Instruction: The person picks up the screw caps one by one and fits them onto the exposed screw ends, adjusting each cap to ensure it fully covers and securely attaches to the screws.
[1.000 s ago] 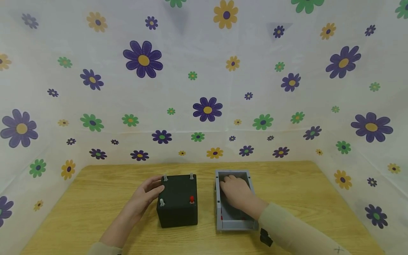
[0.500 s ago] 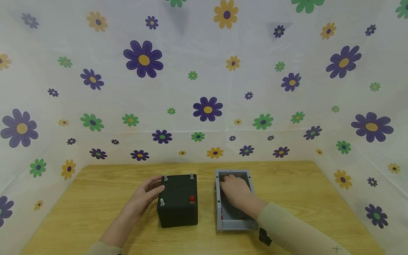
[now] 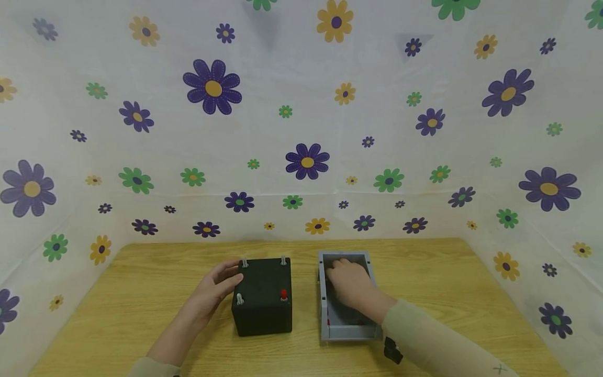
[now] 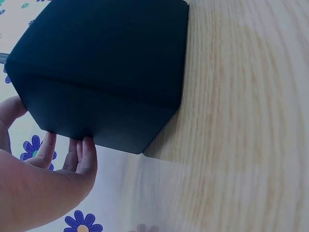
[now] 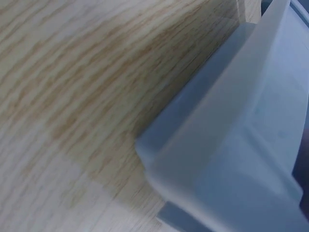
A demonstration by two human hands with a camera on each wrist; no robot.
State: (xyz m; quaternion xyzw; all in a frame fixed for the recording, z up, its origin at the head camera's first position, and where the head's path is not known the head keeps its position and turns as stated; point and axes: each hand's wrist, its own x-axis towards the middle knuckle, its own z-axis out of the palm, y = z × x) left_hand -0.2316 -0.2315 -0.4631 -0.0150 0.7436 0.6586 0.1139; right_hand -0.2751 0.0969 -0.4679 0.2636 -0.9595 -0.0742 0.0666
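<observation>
Flower-printed cloth (image 3: 264, 131) backs our wooden counter (image 3: 438, 277). Nothing has visibly shifted just now, so we judge the work paused: our left hand (image 3: 214, 290) lies spread against the black box (image 3: 263, 283); our right hand (image 3: 350, 283) reaches inside the gray tray (image 3: 350, 332) beside it, grip hidden, we cannot tell.

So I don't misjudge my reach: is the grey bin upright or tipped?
Upright: in the head view, the grey bin sits on the table, open top facing up, the right hand inside it.

Small dark X-like mark (image 3: 500, 369) on pale right sleeve (image 3: 438, 335), near bottom edge of head view.
</observation>
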